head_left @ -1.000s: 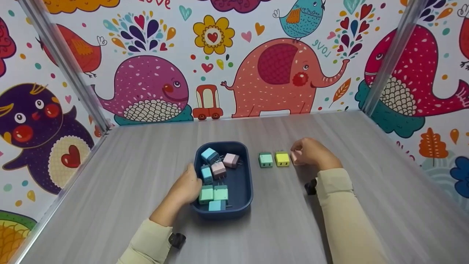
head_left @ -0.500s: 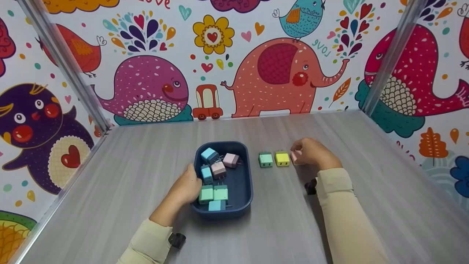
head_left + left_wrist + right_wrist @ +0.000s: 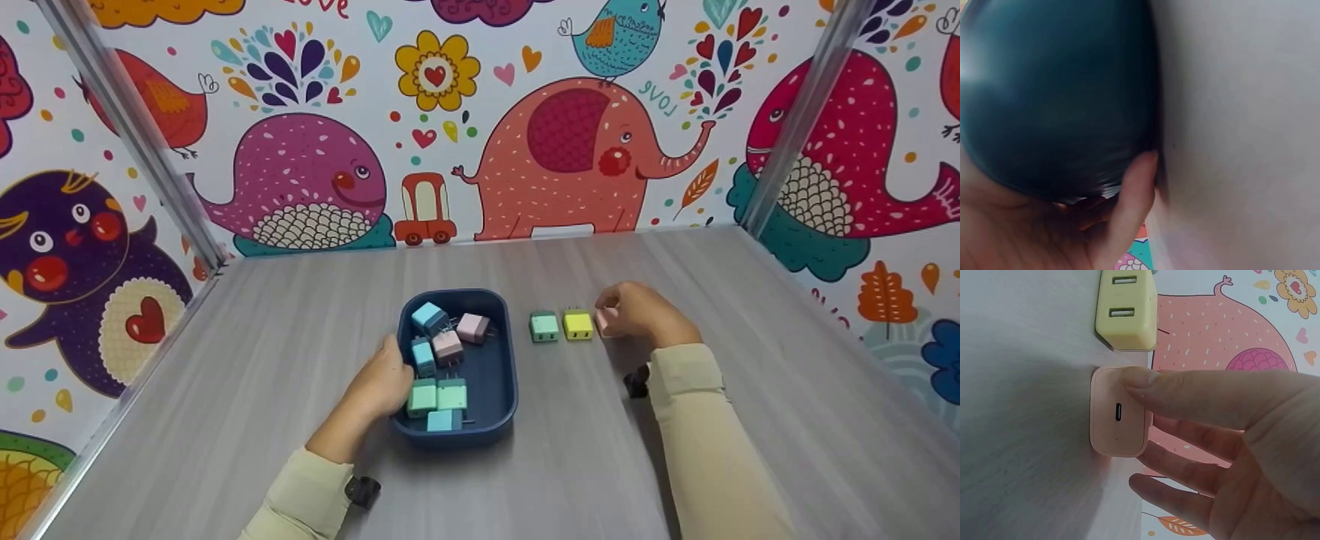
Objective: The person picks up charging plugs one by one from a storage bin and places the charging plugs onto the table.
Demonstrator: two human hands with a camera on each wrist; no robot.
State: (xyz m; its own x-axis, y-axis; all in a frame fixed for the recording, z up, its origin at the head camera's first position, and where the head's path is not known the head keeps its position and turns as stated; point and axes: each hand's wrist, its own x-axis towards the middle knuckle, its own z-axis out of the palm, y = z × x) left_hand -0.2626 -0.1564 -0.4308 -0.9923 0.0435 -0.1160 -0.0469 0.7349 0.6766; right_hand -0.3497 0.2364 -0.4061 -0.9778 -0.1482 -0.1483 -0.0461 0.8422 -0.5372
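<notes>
Presently, right of the blue bin [image 3: 491, 375], our right hand [image 3: 643, 310] pinches the pink charger [image 3: 1119, 430] between thumb and fingers while our left hand [image 3: 382, 379] grips the bin's left side, and a sideways twist could, we judge, knock the neighbouring yellow charger [image 3: 578, 325] askew.
</notes>
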